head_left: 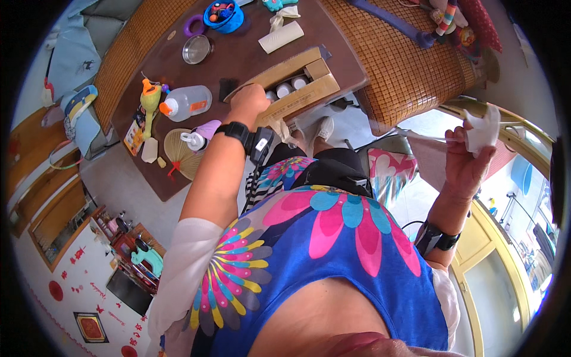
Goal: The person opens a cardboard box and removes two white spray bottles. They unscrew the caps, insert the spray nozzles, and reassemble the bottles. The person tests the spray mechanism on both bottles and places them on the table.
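My left hand [251, 100] is at the left end of a long open cardboard box [303, 95] on the table's near edge. Its knuckles are bent; the fingertips are hidden in the box, so what they hold cannot be seen. Beside them in the box lie several white round-ended pieces [284, 90]. Raised at the right, away from the table, my right hand [467, 163] grips a white curved piece [484, 131] between thumb and fingers. A thin clear strip [428, 135] stretches left from it. The exact kind of the white piece is not clear.
The brown table [172, 77] holds a clear bottle [189, 102] with an orange cap, a woven fan [185, 156], a metal tin [197, 49], a blue basket [224, 16] and a white roll [281, 37]. Woven-mat seating [410, 77] borders the table. A yellow door [491, 238] stands at right.
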Motion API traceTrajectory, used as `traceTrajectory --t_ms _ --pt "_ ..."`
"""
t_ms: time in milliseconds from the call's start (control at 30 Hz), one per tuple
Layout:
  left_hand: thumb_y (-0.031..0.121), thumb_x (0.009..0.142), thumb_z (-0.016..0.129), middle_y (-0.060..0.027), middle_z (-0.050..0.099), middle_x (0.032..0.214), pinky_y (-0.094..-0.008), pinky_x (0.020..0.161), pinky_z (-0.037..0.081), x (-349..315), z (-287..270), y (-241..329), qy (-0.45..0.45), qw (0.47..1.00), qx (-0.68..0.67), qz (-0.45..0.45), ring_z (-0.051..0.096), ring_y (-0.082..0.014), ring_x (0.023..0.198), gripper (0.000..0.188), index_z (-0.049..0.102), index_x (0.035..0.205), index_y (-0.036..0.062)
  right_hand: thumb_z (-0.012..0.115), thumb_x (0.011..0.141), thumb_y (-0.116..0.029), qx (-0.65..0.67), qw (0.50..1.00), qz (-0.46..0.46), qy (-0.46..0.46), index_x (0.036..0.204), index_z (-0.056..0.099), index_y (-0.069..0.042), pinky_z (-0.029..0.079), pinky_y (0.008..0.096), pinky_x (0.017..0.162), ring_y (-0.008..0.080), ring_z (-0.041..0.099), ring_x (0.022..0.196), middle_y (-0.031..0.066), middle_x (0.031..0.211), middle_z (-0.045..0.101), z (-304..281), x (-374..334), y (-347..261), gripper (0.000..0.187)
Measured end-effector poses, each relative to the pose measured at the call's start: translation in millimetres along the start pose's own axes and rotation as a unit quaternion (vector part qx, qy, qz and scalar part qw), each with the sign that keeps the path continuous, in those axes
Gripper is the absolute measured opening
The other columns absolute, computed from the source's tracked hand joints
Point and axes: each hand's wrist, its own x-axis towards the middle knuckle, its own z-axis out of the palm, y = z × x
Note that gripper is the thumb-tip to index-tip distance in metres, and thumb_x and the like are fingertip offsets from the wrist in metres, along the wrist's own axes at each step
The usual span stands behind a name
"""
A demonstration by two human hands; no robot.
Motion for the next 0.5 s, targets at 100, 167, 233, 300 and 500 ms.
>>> traceTrajectory --t_ms 100,167,233,300,500 --pt "0.048 0.086 0.073 -0.0216 0.064 0.133 -0.0476 0.101 0.05 9.1 0.6 2.3 -0.042 0.999 0.009 0.002 0.062 -0.0388 0.123 0.059 0.069 0.126 0.0043 0.069 0.095 -0.028 -0.027 0.997 0.041 0.065 0.144 0.04 0.004 0.053 0.0506 0.099 0.0281 0.064 0.104 0.0229 0.128 0.061 4.4 -6.0 5.4 0.066" --pt "0.05 0.086 0.072 -0.0213 0.062 0.136 -0.0471 0.103 0.049 12.1 -0.5 3.9 -0.067 0.998 0.012 -0.01 0.06 -0.0387 0.126 0.062 0.068 0.128 0.0046 0.065 0.095 -0.015 -0.066 0.996 0.03 0.051 0.144 0.039 0.005 0.052 0.0516 0.1 0.0299 0.065 0.106 0.0252 0.129 0.059 11.1 -10.0 9.1 0.059" --pt "0.045 0.087 0.071 -0.0208 0.06 0.139 -0.0462 0.104 0.049 10.8 -1.1 5.6 -0.062 0.998 0.004 -0.03 0.06 -0.0378 0.127 0.058 0.067 0.129 0.0043 0.065 0.095 -0.013 -0.126 0.986 0.047 0.099 0.144 0.039 0.005 0.052 0.0523 0.101 0.0304 0.065 0.108 0.0253 0.129 0.059 16.1 -13.6 12.0 0.059" --pt "0.04 0.088 0.07 -0.02 0.06 0.14 -0.0454 0.104 0.049 6.6 -2.1 7.8 -0.058 0.997 -0.005 -0.048 0.059 -0.0369 0.128 0.055 0.066 0.13 0.0041 0.071 0.093 -0.014 -0.141 0.987 0.041 0.064 0.144 0.039 0.005 0.055 0.0491 0.097 0.0301 0.066 0.108 0.0253 0.129 0.059 17.8 -17.8 12.9 0.063" --pt "0.027 0.087 0.066 -0.0183 0.063 0.137 -0.044 0.102 0.05 -13.4 -12.0 13.3 -0.013 0.995 -0.041 -0.089 0.061 -0.0345 0.127 0.047 0.069 0.128 0.0054 0.077 0.091 -0.017 -0.169 0.979 0.024 0.108 0.14 0.045 0.006 0.059 0.0423 0.09 0.0263 0.069 0.095 0.0247 0.126 0.061 11.1 -32.4 26.5 0.063"
